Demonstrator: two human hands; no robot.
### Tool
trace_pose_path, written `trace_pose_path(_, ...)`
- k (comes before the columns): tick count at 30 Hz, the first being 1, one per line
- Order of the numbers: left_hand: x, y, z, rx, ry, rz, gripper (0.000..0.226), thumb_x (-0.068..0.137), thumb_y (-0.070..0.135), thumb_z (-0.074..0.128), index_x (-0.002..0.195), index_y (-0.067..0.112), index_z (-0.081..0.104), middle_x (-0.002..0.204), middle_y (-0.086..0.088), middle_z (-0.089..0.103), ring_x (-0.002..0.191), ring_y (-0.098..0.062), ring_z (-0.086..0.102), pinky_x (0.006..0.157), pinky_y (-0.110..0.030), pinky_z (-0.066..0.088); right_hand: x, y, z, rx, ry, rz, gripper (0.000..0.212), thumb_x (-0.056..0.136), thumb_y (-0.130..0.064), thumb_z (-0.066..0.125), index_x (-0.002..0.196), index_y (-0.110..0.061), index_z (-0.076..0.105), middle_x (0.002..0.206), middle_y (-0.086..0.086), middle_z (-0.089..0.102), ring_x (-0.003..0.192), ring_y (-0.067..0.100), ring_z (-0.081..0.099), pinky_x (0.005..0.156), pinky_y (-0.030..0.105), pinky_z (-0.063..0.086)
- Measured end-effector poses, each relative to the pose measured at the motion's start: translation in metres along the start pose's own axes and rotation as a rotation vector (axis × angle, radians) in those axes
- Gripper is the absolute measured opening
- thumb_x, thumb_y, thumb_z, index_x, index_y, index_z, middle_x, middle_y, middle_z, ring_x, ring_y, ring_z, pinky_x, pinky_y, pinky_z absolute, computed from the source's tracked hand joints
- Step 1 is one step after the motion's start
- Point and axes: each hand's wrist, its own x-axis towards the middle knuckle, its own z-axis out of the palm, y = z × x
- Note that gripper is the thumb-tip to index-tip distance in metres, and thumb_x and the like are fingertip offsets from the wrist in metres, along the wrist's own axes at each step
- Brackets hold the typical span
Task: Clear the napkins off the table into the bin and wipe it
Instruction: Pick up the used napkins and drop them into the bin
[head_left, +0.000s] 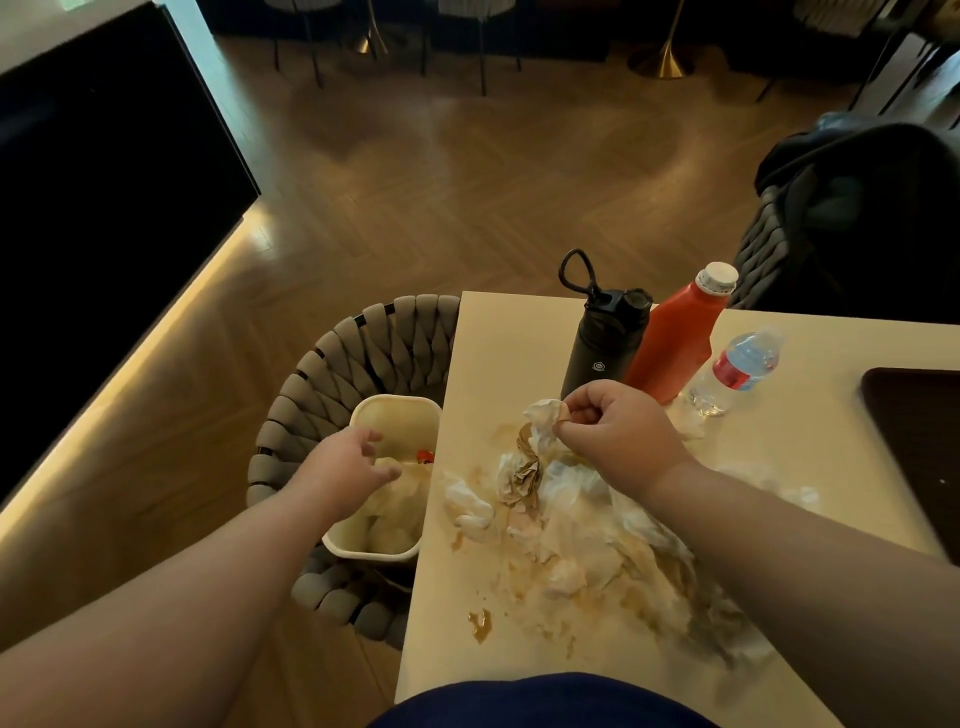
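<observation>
Several napkins (587, 525): a crumpled heap, white and brown-stained, lying mid-surface; its long axis slants from near the bottles at the far edge down toward the near right corner.
Pinched napkin (540, 421): a white wad at the far end of that heap; whether it has come clear of the pile I cannot tell.
Right hand (618, 431): over the heap's far end, fingers curled, thumb and forefinger nipping the wad.
Left hand (348, 462): above the bin's mouth, off the left edge, fingers loosely spread, nothing visible in them.
Bin (395, 405): cream and open-topped, just beside the left edge of the surface (509, 332) and lower than it, standing on a woven chair (332, 374); paper already lies inside, with a scrap of red.
Deciding relation: the bin lies to the left of the heap, so the held wad must travel leftward across the left edge. The right hand is nearer the napkins; the left hand is nearer the bin.
Step, by my reading: clearing is partly done; most of the heap remains and wiping has not begun.
Brown smears (480, 623): wet patches around and under the heap, one toward the near left corner; soaked paper may tear or drip on the way over.
Far edge: black flask (602, 348), red sauce bottle (675, 348) and water bottle (737, 369), the flask just behind the right hand.
Right edge: a dark slab (914, 441), apart from the heap.
</observation>
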Motion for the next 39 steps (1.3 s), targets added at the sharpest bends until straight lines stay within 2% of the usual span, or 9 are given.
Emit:
trace_pose_path(4, -0.013, 0.036, -0.003, -0.118, -0.014, 0.189, 0.042, 0.09, 0.03, 0.079, 0.128, 0.024, 0.064, 0.111, 0.009, 0.067, 0.099, -0.007, 0.065, 0.089, -0.032, 0.06, -0.001, -0.003, 0.005, 0.043, -0.023, 0.016, 0.007, 0.083, -0.022, 0.076, 0.087, -0.026, 0.073, 0.074, -0.003, 0.073, 0.074, 0.017, 0.07, 0.073, 0.046, 0.062)
trace_pose_path(8, -0.037, 0.086, 0.002, -0.204, -0.071, 0.404, 0.043, 0.087, 0.031, 0.081, 0.126, 0.032, 0.063, 0.108, 0.016, 0.066, 0.1, 0.0, 0.064, 0.088, -0.023, 0.057, -0.004, -0.011, 0.012, 0.127, -0.08, 0.026, 0.009, 0.082, -0.019, 0.079, 0.09, -0.023, 0.076, 0.078, 0.001, 0.075, 0.077, 0.021, 0.073, 0.075, 0.049, 0.063)
trace_pose_path(13, -0.05, 0.106, 0.007, -0.318, -0.088, 0.506, 0.018, 0.091, 0.024, 0.077, 0.108, 0.027, 0.072, 0.089, 0.007, 0.076, 0.084, -0.002, 0.071, 0.08, -0.023, 0.06, -0.01, -0.018, 0.016, 0.21, -0.146, -0.002, 0.015, 0.082, -0.015, 0.08, 0.096, -0.021, 0.078, 0.082, 0.005, 0.078, 0.082, 0.03, 0.074, 0.081, 0.055, 0.061)
trace_pose_path(17, -0.044, 0.089, 0.004, -0.317, 0.01, 0.449, 0.013, 0.093, 0.022, 0.075, 0.105, 0.025, 0.07, 0.088, 0.006, 0.075, 0.079, -0.005, 0.07, 0.074, -0.027, 0.061, -0.015, -0.014, 0.014, 0.185, -0.128, 0.007, 0.032, 0.084, -0.016, 0.081, 0.115, -0.019, 0.072, 0.087, 0.0, 0.078, 0.086, 0.015, 0.075, 0.086, 0.041, 0.062)
trace_pose_path(21, -0.03, 0.051, -0.003, -0.301, 0.153, 0.318, 0.014, 0.096, 0.022, 0.071, 0.108, 0.028, 0.067, 0.091, 0.008, 0.071, 0.082, -0.012, 0.07, 0.069, -0.027, 0.061, -0.019, -0.003, 0.007, 0.134, -0.099, 0.045, 0.028, 0.085, -0.017, 0.079, 0.111, -0.021, 0.073, 0.084, -0.004, 0.075, 0.083, 0.011, 0.072, 0.084, 0.034, 0.061)
trace_pose_path(26, -0.013, 0.0, -0.008, -0.26, 0.27, 0.131, 0.024, 0.098, 0.022, 0.068, 0.121, 0.022, 0.065, 0.097, 0.007, 0.068, 0.084, -0.01, 0.065, 0.062, -0.022, 0.051, -0.022, 0.011, -0.001, 0.108, -0.061, 0.084, 0.025, 0.085, -0.016, 0.079, 0.11, -0.018, 0.073, 0.083, -0.003, 0.072, 0.079, 0.01, 0.069, 0.075, 0.026, 0.058)
trace_pose_path(29, -0.002, -0.015, -0.002, -0.199, 0.214, 0.058, 0.036, 0.096, 0.024, 0.07, 0.131, 0.019, 0.061, 0.11, -0.001, 0.069, 0.086, -0.009, 0.062, 0.063, -0.023, 0.05, -0.022, 0.017, -0.005, 0.08, -0.041, 0.093, 0.025, 0.086, -0.017, 0.079, 0.11, -0.019, 0.074, 0.085, -0.003, 0.073, 0.08, 0.011, 0.069, 0.071, 0.02, 0.053)
trace_pose_path(33, 0.006, -0.023, 0.01, -0.001, 0.094, -0.068, 0.065, 0.094, 0.026, 0.074, 0.151, 0.018, 0.043, 0.136, -0.008, 0.06, 0.089, -0.012, 0.059, 0.059, -0.022, 0.05, -0.022, 0.02, -0.006, 0.06, -0.033, 0.117, 0.025, 0.086, -0.016, 0.078, 0.111, -0.019, 0.073, 0.084, -0.004, 0.073, 0.079, 0.01, 0.068, 0.068, 0.019, 0.05)
trace_pose_path(39, 0.011, -0.015, 0.026, 0.058, 0.107, -0.033, 0.062, 0.094, 0.02, 0.072, 0.15, 0.022, 0.045, 0.136, -0.005, 0.058, 0.074, -0.008, 0.059, 0.053, -0.018, 0.047, -0.019, 0.022, -0.009, 0.064, -0.024, 0.111, 0.025, 0.086, -0.016, 0.078, 0.111, -0.018, 0.073, 0.082, -0.006, 0.072, 0.078, 0.007, 0.067, 0.069, 0.017, 0.049)
